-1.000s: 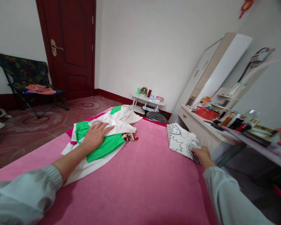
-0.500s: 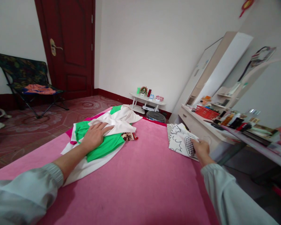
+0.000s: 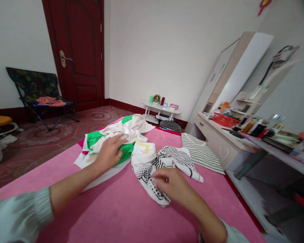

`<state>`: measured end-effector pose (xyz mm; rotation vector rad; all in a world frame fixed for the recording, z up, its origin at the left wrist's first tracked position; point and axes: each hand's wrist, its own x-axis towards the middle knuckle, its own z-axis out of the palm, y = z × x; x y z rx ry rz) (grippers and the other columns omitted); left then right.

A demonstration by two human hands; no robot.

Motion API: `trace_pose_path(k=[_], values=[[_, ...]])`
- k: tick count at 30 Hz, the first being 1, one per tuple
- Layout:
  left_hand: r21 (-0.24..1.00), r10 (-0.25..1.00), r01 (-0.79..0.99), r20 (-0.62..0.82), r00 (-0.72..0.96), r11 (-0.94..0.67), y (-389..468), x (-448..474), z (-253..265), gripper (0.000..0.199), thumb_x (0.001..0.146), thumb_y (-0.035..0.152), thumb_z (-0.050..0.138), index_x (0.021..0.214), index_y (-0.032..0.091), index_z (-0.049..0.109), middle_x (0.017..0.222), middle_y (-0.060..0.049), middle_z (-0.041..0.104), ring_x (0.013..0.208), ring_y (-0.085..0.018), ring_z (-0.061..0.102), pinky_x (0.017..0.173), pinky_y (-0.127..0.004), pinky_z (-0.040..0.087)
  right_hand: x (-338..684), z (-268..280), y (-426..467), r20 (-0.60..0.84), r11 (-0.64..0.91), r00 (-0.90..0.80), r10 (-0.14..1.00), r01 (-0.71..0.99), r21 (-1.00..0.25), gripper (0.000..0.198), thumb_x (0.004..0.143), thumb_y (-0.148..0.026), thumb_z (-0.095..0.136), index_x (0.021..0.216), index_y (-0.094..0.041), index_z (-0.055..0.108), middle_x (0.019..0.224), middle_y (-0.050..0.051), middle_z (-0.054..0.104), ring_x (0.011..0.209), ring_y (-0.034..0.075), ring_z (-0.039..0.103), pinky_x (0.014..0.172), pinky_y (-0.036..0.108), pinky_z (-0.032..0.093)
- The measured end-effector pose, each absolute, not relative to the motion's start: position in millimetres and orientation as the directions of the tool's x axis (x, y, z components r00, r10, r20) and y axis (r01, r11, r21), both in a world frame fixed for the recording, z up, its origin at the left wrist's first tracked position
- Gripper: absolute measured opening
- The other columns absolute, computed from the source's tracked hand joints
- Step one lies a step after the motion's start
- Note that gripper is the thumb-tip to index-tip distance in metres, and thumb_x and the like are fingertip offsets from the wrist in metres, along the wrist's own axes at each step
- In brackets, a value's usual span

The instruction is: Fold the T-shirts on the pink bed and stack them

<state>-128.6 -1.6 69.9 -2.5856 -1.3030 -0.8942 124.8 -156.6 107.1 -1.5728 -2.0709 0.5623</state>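
My left hand rests on a loose pile of clothes, fingers stretched out over a white cloth and a green garment. A crumpled white garment with black dots and stripes lies in the middle, its plain white band with a yellow mark touching the pile. Over the near part of that garment hovers my right hand, its fingers bent but apart, with nothing visibly gripped. Beyond it, a striped garment lies flat at the bed's right edge.
Pink bedding covers the bed. To the right stands a dressing table with a red basket and several bottles. A low white table is by the far wall; a folding chair stands left near the door.
The black-and-white garment has come from the right edge to the middle, beside the pile, and lies crumpled. My right hand moved left with it and has loosened. The striped garment is now uncovered.
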Motion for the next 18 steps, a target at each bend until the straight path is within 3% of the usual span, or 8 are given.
trace_pose_path(k=[3, 6, 8, 10, 12, 14, 16, 18], values=[[0.207, 0.586, 0.587, 0.562, 0.584, -0.783, -36.6, -102.0, 70.6, 0.052, 0.082, 0.012, 0.045, 0.132, 0.026, 0.049, 0.150, -0.006, 0.035, 0.136, -0.024, 0.035, 0.110, -0.046, 0.031, 166.4, 72.5, -118.9, 0.454, 0.221, 0.095, 0.886, 0.774, -0.594, 0.033, 0.074, -0.017, 0.048, 0.102, -0.020, 0.066, 0.109, 0.008, 0.064, 0.095, 0.022, 0.058, 0.080, 0.034, 0.046], [0.300, 0.539, 0.449, 0.416, 0.733, -0.842, -55.6, -76.7, 65.3, 0.070, 0.081, 0.017, 0.053, 0.146, 0.031, 0.028, 0.154, -0.007, 0.027, 0.135, -0.025, 0.037, 0.107, -0.041, 0.037, 208.6, 36.8, -100.1, 0.458, 0.129, 0.238, 0.857, 0.761, -0.636, 0.053, 0.072, -0.027, 0.056, 0.124, -0.017, 0.055, 0.124, 0.013, 0.056, 0.090, 0.023, 0.060, 0.083, 0.040, 0.048], [0.354, 0.573, 0.469, 0.299, 0.763, -0.809, -58.1, -64.9, 62.0, 0.082, 0.078, 0.027, 0.062, 0.149, 0.030, 0.020, 0.147, -0.011, 0.038, 0.127, -0.028, 0.045, 0.102, -0.040, 0.041, 229.5, 21.3, -99.3, 0.372, 0.063, 0.271, 0.888, 0.729, -0.681, 0.058, 0.071, -0.036, 0.061, 0.125, -0.015, 0.054, 0.116, 0.013, 0.060, 0.083, 0.023, 0.061, 0.078, 0.040, 0.050], [0.384, 0.639, 0.541, 0.199, 0.743, -0.748, -56.3, -58.6, 60.5, 0.083, 0.074, 0.034, 0.067, 0.146, 0.027, 0.026, 0.131, -0.012, 0.054, 0.116, -0.029, 0.054, 0.094, -0.038, 0.044, 242.1, 14.3, -102.2, 0.307, 0.046, 0.244, 0.920, 0.711, -0.702, 0.043, 0.070, -0.038, 0.062, 0.108, -0.016, 0.064, 0.097, 0.009, 0.065, 0.081, 0.023, 0.062, 0.075, 0.038, 0.050], [0.407, 0.703, 0.611, 0.117, 0.702, -0.679, -54.6, -57.6, 61.0, 0.074, 0.071, 0.034, 0.069, 0.138, 0.027, 0.038, 0.115, -0.008, 0.064, 0.103, -0.028, 0.061, 0.084, -0.035, 0.047, 247.4, 13.0, -104.6, 0.290, 0.065, 0.207, 0.934, 0.700, -0.711, 0.023, 0.069, -0.034, 0.061, 0.084, -0.018, 0.066, 0.082, 0.006, 0.066, 0.080, 0.023, 0.062, 0.072, 0.035, 0.050], [0.420, 0.731, 0.646, 0.064, 0.680, -0.638, -55.3, -61.2, 63.3, 0.063, 0.067, 0.032, 0.071, 0.126, 0.028, 0.048, 0.101, -0.004, 0.068, 0.091, -0.026, 0.064, 0.074, -0.031, 0.046, 248.7, 14.3, -105.0, 0.285, 0.072, 0.222, 0.932, 0.661, -0.747, 0.014, 0.067, -0.032, 0.062, 0.070, -0.018, 0.062, 0.072, 0.004, 0.065, 0.072, 0.021, 0.061, 0.067, 0.032, 0.049], [0.465, 0.729, 0.630, 0.053, 0.682, -0.623, -57.7, -69.1, 67.5, 0.052, 0.063, 0.028, 0.072, 0.112, 0.027, 0.054, 0.089, 0.000, 0.068, 0.081, -0.023, 0.064, 0.068, -0.027, 0.044, 250.5, 18.0, -104.9, 0.250, 0.033, 0.333, 0.909, 0.541, -0.841, 0.018, 0.066, -0.036, 0.064, 0.070, -0.019, 0.059, 0.061, 0.002, 0.061, 0.057, 0.018, 0.057, 0.055, 0.029, 0.047], [0.584, 0.733, 0.557, 0.099, 0.673, -0.590, -59.9, -80.6, 73.9, 0.039, 0.063, 0.025, 0.070, 0.100, 0.024, 0.056, 0.083, 0.002, 0.067, 0.074, -0.019, 0.063, 0.064, -0.025, 0.043, 256.4, 26.9, -106.5, 0.207, 0.032, 0.505, 0.838, 0.333, -0.943, 0.028, 0.065, -0.042, 0.066, 0.076, -0.019, 0.055, 0.055, 0.000, 0.058, 0.046, 0.015, 0.053, 0.044, 0.026, 0.043]])
